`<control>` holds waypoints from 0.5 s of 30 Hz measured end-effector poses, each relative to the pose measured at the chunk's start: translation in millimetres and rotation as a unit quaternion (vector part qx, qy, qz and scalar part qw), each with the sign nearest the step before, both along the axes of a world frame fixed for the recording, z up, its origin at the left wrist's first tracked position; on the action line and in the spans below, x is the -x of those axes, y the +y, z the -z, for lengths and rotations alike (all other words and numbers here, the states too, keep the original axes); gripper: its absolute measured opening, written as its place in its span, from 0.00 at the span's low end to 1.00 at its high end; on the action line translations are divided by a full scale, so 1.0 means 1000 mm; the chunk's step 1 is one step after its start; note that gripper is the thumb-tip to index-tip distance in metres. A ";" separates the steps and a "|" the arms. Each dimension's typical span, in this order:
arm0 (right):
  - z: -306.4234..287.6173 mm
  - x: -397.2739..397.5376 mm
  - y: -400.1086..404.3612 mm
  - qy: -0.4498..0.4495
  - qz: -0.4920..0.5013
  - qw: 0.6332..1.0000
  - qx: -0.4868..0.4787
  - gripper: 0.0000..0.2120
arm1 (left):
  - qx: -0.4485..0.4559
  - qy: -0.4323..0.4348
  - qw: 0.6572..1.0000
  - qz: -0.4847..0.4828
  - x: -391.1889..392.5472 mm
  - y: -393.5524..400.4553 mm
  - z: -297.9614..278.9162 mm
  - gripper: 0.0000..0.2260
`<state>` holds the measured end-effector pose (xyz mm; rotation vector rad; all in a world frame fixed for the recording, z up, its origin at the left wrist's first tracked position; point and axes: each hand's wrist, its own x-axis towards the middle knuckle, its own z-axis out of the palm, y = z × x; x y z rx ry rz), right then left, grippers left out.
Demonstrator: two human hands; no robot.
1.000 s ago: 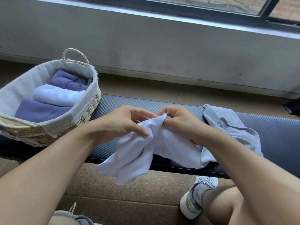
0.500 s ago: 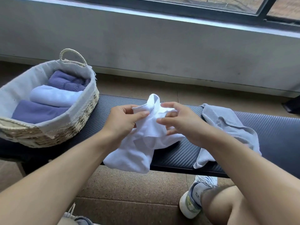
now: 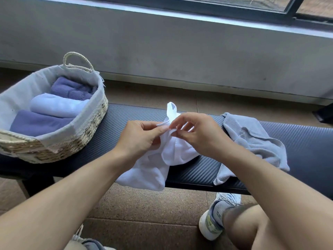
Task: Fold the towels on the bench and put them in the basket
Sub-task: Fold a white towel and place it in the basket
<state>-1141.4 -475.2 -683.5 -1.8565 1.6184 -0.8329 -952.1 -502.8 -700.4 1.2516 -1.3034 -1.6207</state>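
Note:
A crumpled white towel [image 3: 162, 159] hangs over the front edge of the dark bench [image 3: 306, 150], bunched between both hands. My left hand [image 3: 139, 138] pinches its upper hem with thumb and fingers. My right hand [image 3: 196, 132] pinches the same hem just beside it, fingers curled. A loop of the towel sticks up behind the hands. A grey towel [image 3: 252, 141] lies unfolded on the bench to the right, partly draped over the front edge. The woven basket [image 3: 86, 134] with a grey cloth lining stands on the bench's left end, holding three folded towels, purple and light blue.
A grey wall [image 3: 180, 51] with a window sill runs behind the bench across a strip of tan floor. My right knee and sneaker [image 3: 214, 219] are below the bench at the lower right. A dark object [image 3: 326, 114] sits at the far right edge.
Both hands lifted the white towel from hanging low off the bench and worked along its hem; the pinch points are now close together. The grey towel and the basket stayed put.

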 end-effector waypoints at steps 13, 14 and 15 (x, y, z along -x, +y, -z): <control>0.001 -0.001 -0.005 0.022 -0.029 0.998 0.051 0.02 | 0.027 -0.003 0.999 -0.028 0.000 0.008 -0.003 0.04; 0.001 0.000 -0.005 0.016 -0.034 0.998 0.050 0.02 | 0.030 -0.004 0.999 -0.031 0.000 0.008 -0.002 0.04; 0.002 0.000 -0.005 0.013 -0.037 0.998 0.054 0.03 | 0.032 -0.005 0.999 -0.034 0.000 0.009 -0.002 0.04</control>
